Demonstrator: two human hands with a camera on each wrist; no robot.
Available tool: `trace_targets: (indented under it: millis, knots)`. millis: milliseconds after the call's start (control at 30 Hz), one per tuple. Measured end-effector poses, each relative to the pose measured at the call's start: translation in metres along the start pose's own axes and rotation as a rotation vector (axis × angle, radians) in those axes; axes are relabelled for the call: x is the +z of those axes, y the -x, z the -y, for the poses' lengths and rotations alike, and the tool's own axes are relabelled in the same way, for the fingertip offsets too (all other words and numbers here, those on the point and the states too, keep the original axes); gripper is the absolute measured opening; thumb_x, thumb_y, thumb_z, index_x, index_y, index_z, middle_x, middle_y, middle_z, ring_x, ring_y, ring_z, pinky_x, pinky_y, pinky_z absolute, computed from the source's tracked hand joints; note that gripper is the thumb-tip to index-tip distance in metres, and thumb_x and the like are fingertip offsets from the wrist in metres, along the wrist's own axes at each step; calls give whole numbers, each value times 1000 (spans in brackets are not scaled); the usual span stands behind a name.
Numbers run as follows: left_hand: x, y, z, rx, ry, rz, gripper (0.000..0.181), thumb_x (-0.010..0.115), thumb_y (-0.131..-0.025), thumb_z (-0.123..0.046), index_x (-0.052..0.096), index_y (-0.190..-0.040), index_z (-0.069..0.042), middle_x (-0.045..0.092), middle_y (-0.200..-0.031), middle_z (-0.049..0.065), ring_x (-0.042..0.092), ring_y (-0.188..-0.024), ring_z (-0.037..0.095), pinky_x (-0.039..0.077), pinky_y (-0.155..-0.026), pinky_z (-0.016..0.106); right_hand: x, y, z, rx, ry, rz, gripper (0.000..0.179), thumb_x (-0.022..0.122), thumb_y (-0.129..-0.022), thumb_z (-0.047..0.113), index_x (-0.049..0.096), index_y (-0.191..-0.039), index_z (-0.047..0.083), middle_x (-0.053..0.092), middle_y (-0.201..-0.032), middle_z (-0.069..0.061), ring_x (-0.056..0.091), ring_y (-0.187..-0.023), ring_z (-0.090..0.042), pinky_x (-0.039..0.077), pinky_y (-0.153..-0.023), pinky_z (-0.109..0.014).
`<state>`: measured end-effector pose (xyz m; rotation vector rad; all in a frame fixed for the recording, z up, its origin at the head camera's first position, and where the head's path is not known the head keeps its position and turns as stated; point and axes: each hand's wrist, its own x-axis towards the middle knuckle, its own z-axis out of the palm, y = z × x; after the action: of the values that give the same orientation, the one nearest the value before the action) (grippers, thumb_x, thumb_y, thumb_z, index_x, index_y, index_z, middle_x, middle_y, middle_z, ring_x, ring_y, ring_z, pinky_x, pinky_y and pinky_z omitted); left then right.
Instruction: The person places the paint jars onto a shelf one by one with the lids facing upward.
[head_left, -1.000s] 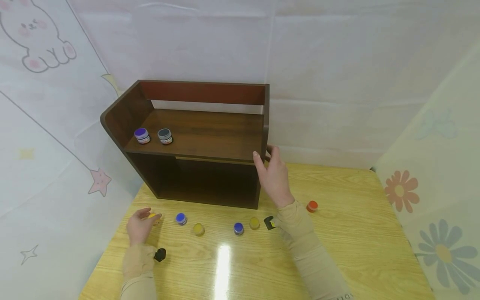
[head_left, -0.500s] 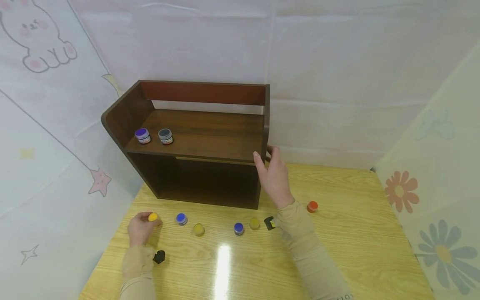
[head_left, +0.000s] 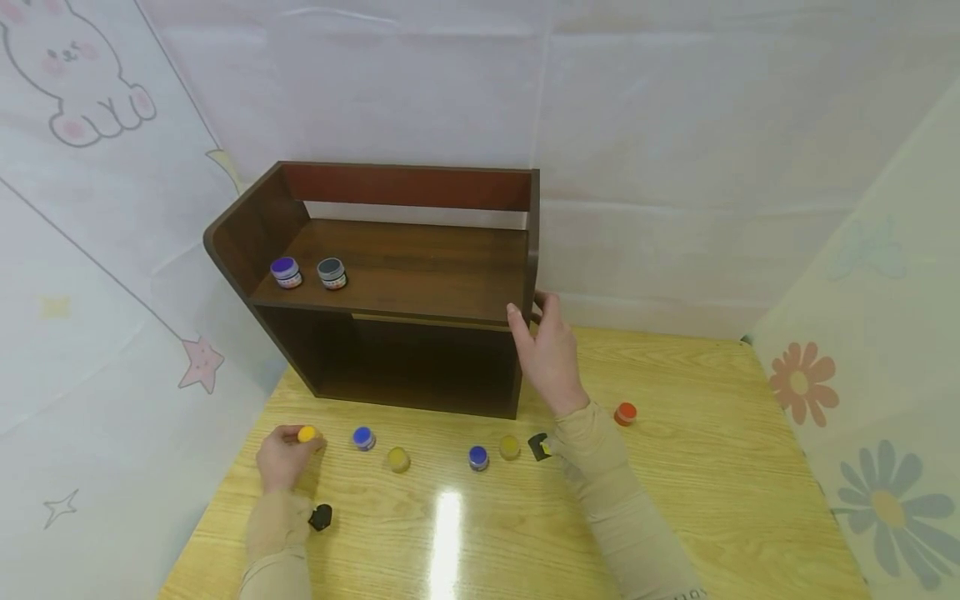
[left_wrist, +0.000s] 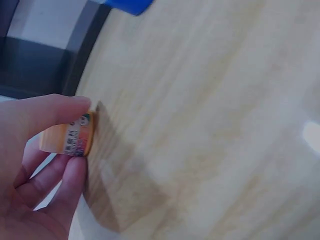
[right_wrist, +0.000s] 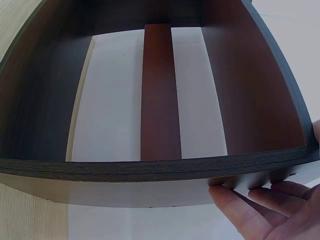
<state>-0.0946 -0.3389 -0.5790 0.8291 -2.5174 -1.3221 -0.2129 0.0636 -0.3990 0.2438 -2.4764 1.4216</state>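
Note:
My left hand (head_left: 282, 458) pinches a small orange-yellow paint jar (left_wrist: 72, 137) between thumb and fingers, at the table's left, in front of the shelf. In the left wrist view the jar's printed label shows between the fingertips. My right hand (head_left: 550, 354) grips the right side panel of the dark brown wooden shelf (head_left: 420, 262), thumb at the front edge and fingers along the outer face. On the upper board, toward the left, stand a purple-lidded jar (head_left: 287, 272) and a dark grey-lidded jar (head_left: 332, 273).
In front of the shelf stand a blue jar (head_left: 363, 438), a yellow jar (head_left: 398, 459), another blue jar (head_left: 478, 457) and another yellow jar (head_left: 509, 447). A red jar (head_left: 625, 413) is to the right of my right forearm. Patterned cloth (head_left: 712, 167) surrounds the wooden table (head_left: 697, 467).
The orange-yellow jar, mostly covered by the left fingers a second ago, now shows its round lid as those fingers have shifted. The right hand keeps its hold on the shelf.

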Motion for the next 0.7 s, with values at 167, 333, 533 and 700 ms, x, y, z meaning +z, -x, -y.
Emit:
trace_targets:
  millis: [167,333,533,700]
  knots:
    - [4,0,0,-8,2,-39,43,82,-84,-15,63,-115,9,68,-103,24,65,-89,36,50,-69,31,0,0,-1,-10,-2,-6,59,54,-104,45,43,-141,1,55,-142,-22,61,-121,-38,54,-91,-51]
    - [2,-1,-8,-17,30,-70,42,81,-86,-15,61,-116,6,66,-104,20,64,-83,27,50,-62,22,1,0,-1,-8,-1,-6,58,55,-104,45,44,-141,1,55,-141,-22,61,-120,-38,54,-92,-51]
    - [0,-1,-23,45,44,-95,36,79,-88,-13,61,-114,4,66,-106,20,63,-88,28,49,-63,21,1,-1,-1,-5,-7,-7,59,54,-104,46,44,-141,2,54,-143,-21,61,-121,-37,55,-91,-50]
    - [-1,0,-32,73,71,-93,37,78,-89,-14,60,-117,4,64,-111,21,64,-96,33,49,-65,22,2,-1,-2,-2,-7,-5,58,54,-104,46,44,-140,2,54,-143,-21,61,-121,-37,55,-92,-50]
